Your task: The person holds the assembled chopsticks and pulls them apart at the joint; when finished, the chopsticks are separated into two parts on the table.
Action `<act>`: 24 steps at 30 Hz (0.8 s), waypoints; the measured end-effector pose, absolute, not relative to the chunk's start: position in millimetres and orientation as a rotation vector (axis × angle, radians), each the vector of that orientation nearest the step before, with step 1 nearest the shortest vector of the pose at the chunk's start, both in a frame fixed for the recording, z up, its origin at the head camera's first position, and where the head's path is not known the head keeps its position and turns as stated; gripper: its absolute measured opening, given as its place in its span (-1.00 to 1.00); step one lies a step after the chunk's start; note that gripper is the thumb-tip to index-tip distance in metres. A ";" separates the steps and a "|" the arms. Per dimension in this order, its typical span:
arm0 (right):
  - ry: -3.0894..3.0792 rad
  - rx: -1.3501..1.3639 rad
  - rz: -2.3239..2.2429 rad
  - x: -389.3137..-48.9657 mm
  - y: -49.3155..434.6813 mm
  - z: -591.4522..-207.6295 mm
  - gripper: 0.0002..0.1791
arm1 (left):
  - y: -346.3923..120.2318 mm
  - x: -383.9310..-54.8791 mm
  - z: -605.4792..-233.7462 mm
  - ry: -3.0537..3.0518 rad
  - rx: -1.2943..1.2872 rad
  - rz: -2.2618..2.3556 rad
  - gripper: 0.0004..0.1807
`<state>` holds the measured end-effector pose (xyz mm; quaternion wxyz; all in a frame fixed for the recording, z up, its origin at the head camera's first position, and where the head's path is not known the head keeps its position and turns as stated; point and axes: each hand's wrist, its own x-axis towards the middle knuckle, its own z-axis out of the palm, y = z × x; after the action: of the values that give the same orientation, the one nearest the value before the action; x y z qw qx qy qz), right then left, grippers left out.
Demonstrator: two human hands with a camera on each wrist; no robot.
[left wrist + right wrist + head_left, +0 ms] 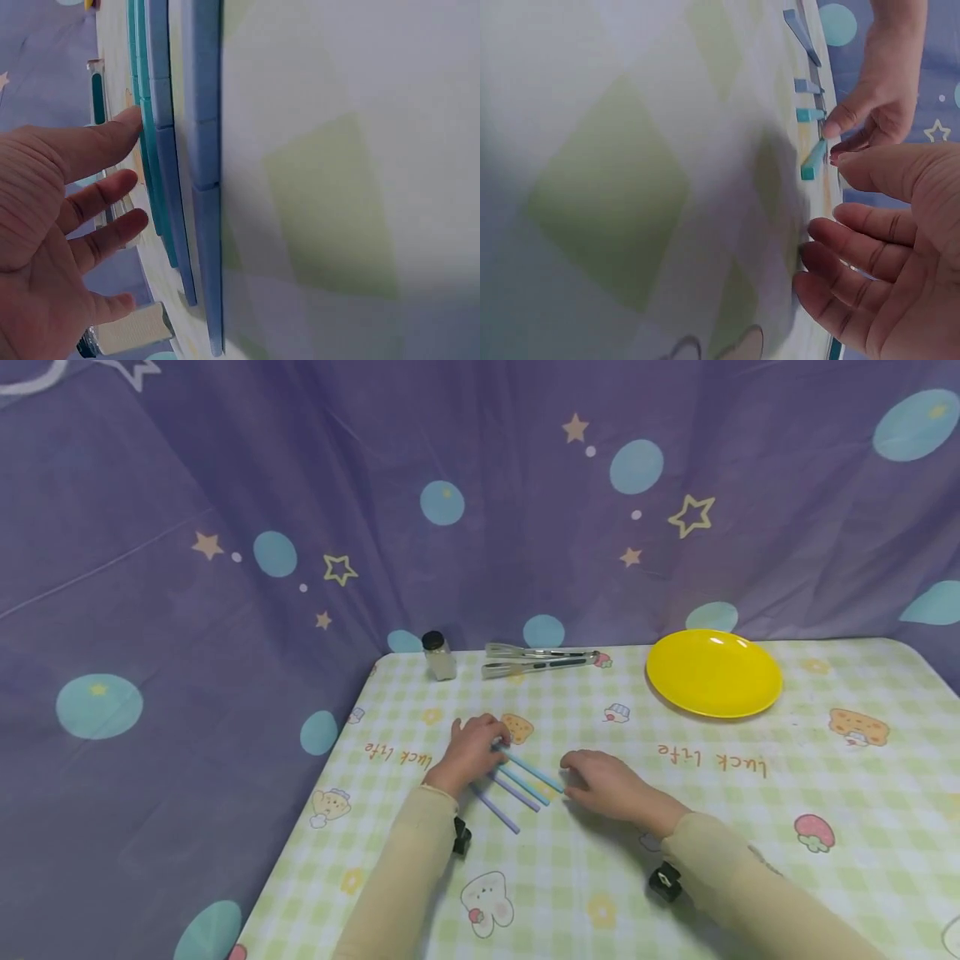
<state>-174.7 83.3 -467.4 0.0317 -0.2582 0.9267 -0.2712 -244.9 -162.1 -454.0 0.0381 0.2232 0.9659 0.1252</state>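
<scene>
Several thin sticks lie side by side on the tablecloth, two turquoise and two lavender-blue. My left hand [472,750] is at their far ends and pinches the outermost turquoise stick [534,768]; its thumb [120,139] shows against the stick in the left wrist view, while the index finger is hidden. Beside it are the second turquoise stick [525,784] and a lavender stick [516,793]. The other lavender stick [497,810] lies slightly apart at the left. My right hand [611,785] hovers by the near end of the outermost turquoise stick, fingers loosely bent and holding nothing.
At the back of the table stand a black-capped shaker [439,657] and, beside it, metal tongs [536,665]. A yellow plate [712,675] lies at the back right. A purple patterned curtain [495,568] hangs behind the checked tablecloth [570,868].
</scene>
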 end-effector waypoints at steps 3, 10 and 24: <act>2.831 -0.763 -0.834 -177.6 75.7 -469.7 -0.58 | -159.5 -245.8 -453.6 2.954 0.675 0.344 -0.82; 2.842 -0.783 -0.809 -180.0 62.9 -471.7 -0.66 | -156.1 -247.3 -451.8 2.946 0.661 0.284 -0.88; 2.895 -0.727 -0.720 -183.2 53.8 -477.9 -0.86 | -152.2 -248.0 -454.2 2.965 0.689 0.201 -0.89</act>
<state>-183.2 53.8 -477.9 0.0357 -0.2366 0.9423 -0.2342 -248.0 -152.2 -454.2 0.0453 0.2255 0.9710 0.0658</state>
